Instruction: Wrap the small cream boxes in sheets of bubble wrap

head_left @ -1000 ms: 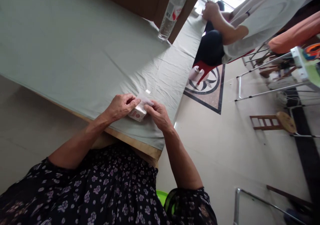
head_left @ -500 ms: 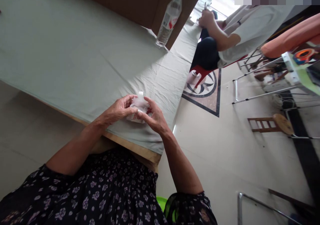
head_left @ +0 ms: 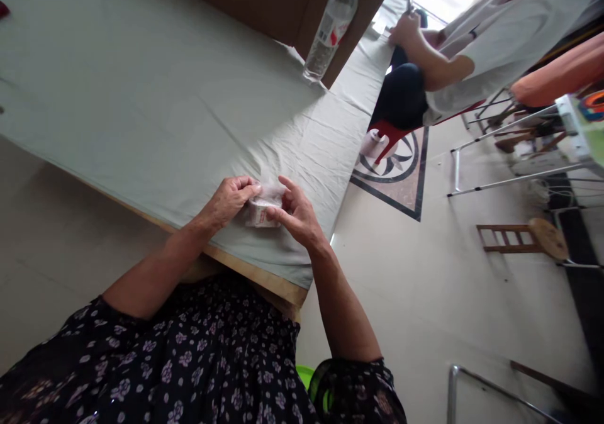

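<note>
A small white packet (head_left: 262, 216) with red print rests near the corner of the cloth-covered table, wrapped in thin translucent plastic (head_left: 271, 188) that stands up loosely above it. My left hand (head_left: 231, 200) is closed, pinching the plastic at its left side between thumb and fingertips. My right hand (head_left: 297, 213) is at the packet's right end, its thumb on the front and some fingers curled behind. The index finger of that hand is stretched out beside the raised plastic. The contact behind the packet is hidden.
A clear plastic bottle (head_left: 330, 31) stands by a brown box (head_left: 236, 2) on the table (head_left: 141, 97). Beyond the table's right edge a person in a white shirt (head_left: 509, 46) sits on a red stool. A wooden stool (head_left: 547, 238) and metal racks are on the floor.
The packet's printed front shows more, and the plastic above it is drawn up higher. My left fingers have shifted onto the plastic; my right hand has opened a little. The view has shifted slightly.
</note>
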`<state>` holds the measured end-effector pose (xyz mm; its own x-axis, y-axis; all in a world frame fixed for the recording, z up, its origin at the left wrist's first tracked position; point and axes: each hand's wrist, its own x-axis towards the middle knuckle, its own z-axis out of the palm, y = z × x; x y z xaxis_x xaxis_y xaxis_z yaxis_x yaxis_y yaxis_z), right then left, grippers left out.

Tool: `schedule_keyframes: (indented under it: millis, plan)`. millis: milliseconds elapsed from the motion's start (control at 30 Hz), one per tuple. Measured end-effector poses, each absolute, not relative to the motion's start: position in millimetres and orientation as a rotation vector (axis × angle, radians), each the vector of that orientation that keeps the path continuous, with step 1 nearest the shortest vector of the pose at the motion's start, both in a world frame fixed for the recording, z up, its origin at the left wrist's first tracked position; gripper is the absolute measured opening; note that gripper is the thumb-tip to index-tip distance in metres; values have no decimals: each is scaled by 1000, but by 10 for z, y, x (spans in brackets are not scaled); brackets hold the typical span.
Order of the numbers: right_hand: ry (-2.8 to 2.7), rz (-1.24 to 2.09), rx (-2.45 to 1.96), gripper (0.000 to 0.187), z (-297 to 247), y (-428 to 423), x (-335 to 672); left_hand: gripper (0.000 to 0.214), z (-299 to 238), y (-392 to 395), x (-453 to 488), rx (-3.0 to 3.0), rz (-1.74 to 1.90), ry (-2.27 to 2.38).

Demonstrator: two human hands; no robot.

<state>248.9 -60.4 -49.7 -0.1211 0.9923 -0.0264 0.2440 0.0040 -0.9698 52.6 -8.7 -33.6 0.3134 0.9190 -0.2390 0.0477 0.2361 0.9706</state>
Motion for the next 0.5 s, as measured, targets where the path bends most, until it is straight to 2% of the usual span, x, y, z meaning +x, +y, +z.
schedule_keyframes:
  millis: [167,300,500]
  plan:
    - [-1426,1225,-1353,84,-495,-601,2456,34,-334,-162,477,1155,771,989]
    - [-1384,1207,-1370,83,-522,-603,2473,49,-339,-212,438,1157,736,853]
    - [-1273,1174,-1286,63,-511,-357,2480,67,-391,-182,473,1191,764,873]
